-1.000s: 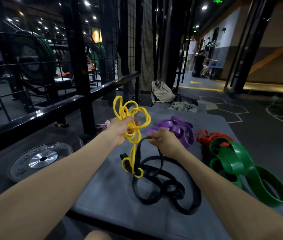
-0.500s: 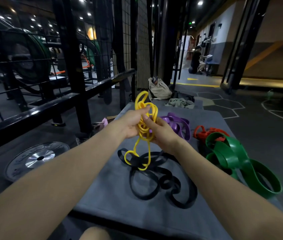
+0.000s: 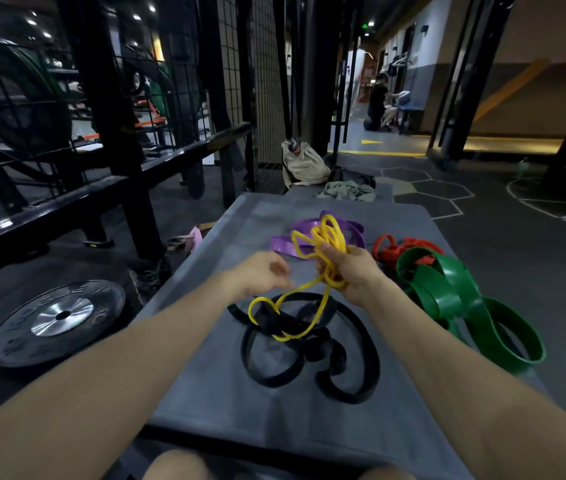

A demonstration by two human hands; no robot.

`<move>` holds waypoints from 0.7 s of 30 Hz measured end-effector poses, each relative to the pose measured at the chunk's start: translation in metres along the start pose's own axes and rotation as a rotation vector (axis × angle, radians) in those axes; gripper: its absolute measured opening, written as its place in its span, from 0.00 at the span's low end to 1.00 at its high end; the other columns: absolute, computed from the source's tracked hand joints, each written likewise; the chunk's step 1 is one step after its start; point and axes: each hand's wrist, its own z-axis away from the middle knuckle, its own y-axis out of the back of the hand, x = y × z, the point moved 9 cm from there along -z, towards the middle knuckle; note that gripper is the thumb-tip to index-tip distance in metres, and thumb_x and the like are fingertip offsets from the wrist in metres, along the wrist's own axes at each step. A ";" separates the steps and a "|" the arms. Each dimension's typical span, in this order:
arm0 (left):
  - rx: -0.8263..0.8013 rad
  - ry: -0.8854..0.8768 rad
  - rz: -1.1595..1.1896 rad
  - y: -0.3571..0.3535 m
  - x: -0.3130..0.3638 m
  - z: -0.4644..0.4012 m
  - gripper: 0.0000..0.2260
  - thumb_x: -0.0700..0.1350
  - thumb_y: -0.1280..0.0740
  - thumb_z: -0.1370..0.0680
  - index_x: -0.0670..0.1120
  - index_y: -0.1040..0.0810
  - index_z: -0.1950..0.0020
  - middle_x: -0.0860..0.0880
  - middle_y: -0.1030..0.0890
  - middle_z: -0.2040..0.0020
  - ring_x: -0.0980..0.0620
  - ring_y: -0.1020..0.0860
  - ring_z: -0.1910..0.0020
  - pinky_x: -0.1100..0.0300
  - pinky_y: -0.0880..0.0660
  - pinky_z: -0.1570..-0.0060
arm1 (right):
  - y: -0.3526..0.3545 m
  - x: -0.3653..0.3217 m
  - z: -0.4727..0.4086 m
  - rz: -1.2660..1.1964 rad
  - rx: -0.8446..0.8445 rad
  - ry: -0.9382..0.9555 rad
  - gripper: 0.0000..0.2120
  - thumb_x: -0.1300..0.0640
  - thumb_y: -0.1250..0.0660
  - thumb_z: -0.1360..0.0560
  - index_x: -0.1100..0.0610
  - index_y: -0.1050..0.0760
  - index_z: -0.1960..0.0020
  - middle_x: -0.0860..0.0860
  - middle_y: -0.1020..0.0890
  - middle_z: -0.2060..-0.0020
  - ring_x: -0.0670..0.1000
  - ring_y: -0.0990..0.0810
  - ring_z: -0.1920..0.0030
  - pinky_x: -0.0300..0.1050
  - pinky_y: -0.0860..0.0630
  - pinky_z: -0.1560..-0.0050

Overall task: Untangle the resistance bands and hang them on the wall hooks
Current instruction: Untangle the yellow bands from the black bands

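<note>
**Operator:** Gripping the bunched coils of the yellow resistance band (image 3: pixel 319 244), the right hand (image 3: pixel 350 271) is clenched around the knot so that the mass stays fixed while one strand is worked free.

**Inspector:** And the left hand (image 3: pixel 260 275)?

**Operator:** Blurred. It sits at the strand that runs out from the knot, but whether the fingers are pinching that strand or are loose, I cannot tell.

**Inspector:** Where does the free end of the yellow band go?

**Operator:** A loop hangs down onto the black resistance band (image 3: pixel 309 355), which lies coiled on the grey mat (image 3: pixel 205 393). The loop appears threaded through or draped over a black coil; which of the two cannot be confirmed.

**Inspector:** Judgement on the step?

**Operator:** Separation of yellow from black, probably. Holding the knot high leaves the strand slack enough to trace.

**Inspector:** Remaining items?

**Operator:** Purple resistance band (image 3: pixel 285 242) behind the hands, red resistance band (image 3: pixel 395 249) to the right of it, green resistance band (image 3: pixel 454 299) at the mat's right edge. All still lie on the mat; none is hung. No wall hooks are identifiable.
</note>
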 end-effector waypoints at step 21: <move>0.364 -0.187 -0.075 0.107 0.004 0.017 0.11 0.44 0.26 0.30 0.48 0.29 0.64 0.52 0.28 0.69 0.53 0.30 0.67 0.61 0.35 0.65 | 0.003 -0.016 -0.009 0.016 0.123 0.092 0.07 0.61 0.35 0.24 0.58 0.26 0.61 0.53 0.26 0.68 0.49 0.28 0.70 0.43 0.24 0.68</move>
